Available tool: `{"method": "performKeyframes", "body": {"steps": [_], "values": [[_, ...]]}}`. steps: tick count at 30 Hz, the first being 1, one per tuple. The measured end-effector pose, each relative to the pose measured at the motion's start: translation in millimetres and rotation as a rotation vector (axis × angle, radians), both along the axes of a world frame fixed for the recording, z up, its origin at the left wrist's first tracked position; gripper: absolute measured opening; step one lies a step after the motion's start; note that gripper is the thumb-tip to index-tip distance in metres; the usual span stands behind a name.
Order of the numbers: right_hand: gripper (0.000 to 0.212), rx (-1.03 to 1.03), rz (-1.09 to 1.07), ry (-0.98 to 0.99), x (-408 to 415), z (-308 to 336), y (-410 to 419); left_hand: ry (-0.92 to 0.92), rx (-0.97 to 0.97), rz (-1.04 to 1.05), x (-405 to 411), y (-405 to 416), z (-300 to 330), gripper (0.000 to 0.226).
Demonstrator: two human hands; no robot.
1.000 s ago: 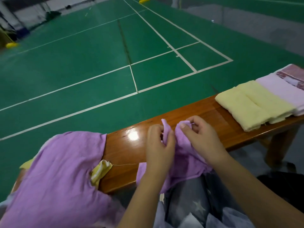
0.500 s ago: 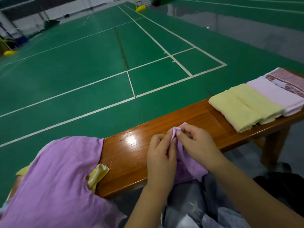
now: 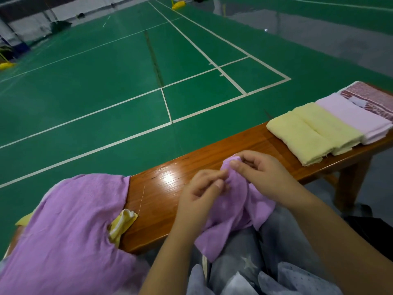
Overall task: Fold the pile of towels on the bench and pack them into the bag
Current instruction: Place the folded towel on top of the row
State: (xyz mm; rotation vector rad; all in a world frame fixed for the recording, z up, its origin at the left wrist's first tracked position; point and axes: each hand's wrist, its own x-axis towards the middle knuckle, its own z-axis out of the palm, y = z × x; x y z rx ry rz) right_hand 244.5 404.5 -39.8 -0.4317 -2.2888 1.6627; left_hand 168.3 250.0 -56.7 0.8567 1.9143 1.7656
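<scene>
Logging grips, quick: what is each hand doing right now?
Left hand: pinches the purple towel.
Right hand: pinches the same towel's top edge.

We see a green court floor (image 3: 106, 86) marked with white lines (image 3: 231, 80) that cross and meet at right angles. A dark seam (image 3: 154, 58) runs across the green surface away from us. To the right lies a grey strip of floor (image 3: 331, 39). Far off we make out a yellow base (image 3: 178, 5) at the top and another yellow base (image 3: 6, 65) at the left edge. At the bottom we see grey star-printed fabric (image 3: 244, 262).
</scene>
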Motion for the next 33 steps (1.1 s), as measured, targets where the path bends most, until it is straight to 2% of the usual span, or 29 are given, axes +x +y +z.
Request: {"method": "performKeyframes", "body": {"steps": [2,3,5,7,10,12,15,18,21,25,28,31,33], "values": [[0.018,-0.048,0.046,0.017,4.2,4.9,4.4,0.035,-0.042,0.054,-14.7,0.3,3.4,0.038],[0.019,-0.087,0.072,0.038,6.0,7.9,5.3,0.074,-0.086,0.006,-20.9,2.6,5.8,0.046],[0.022,-0.161,0.112,0.069,8.2,13.5,6.4,0.141,-0.213,-0.202,-28.5,12.2,11.7,0.068],[0.024,-0.183,0.145,0.075,8.9,18.9,7.4,0.215,-0.326,-0.379,-32.9,25.1,14.2,0.073],[0.028,-0.156,0.158,0.107,10.3,28.2,12.8,0.368,-0.430,-0.491,-40.2,40.0,7.6,0.045],[0.028,-0.158,0.089,0.135,12.7,34.1,20.2,0.388,-0.506,-0.502,-46.2,42.6,-2.3,0.034],[0.020,-0.175,-0.053,0.180,14.3,38.6,34.7,0.322,-0.635,-0.426,-56.0,37.4,-15.4,0.034],[0.021,-0.192,-0.214,0.196,13.0,35.2,48.1,0.432,-0.720,-0.247,-69.3,25.1,-19.7,0.023],[0.021,-0.276,-0.335,0.236,12.1,32.3,56.4,0.575,-0.708,-0.059,-85.0,6.2,-5.7,0.005],[0.021,-0.414,-0.502,0.285,13.6,32.8,68.3,0.722,-0.559,0.095,-97.6,-28.3,32.2,0.011],[0.021,-0.520,-0.589,0.266,5.7,26.1,77.7,0.603,-0.484,0.132,-98.3,-49.5,41.1,0.007],[0.023,-0.711,-0.620,0.228,-11.8,7.4,80.4,0.369,-0.526,0.098,-102.9,-57.1,24.4,0.024],[0.026,-0.831,-0.687,0.161,-18.7,-11.3,84.4,0.215,-0.523,0.089,-103.1,-61.1,9.0,0.027]]}}
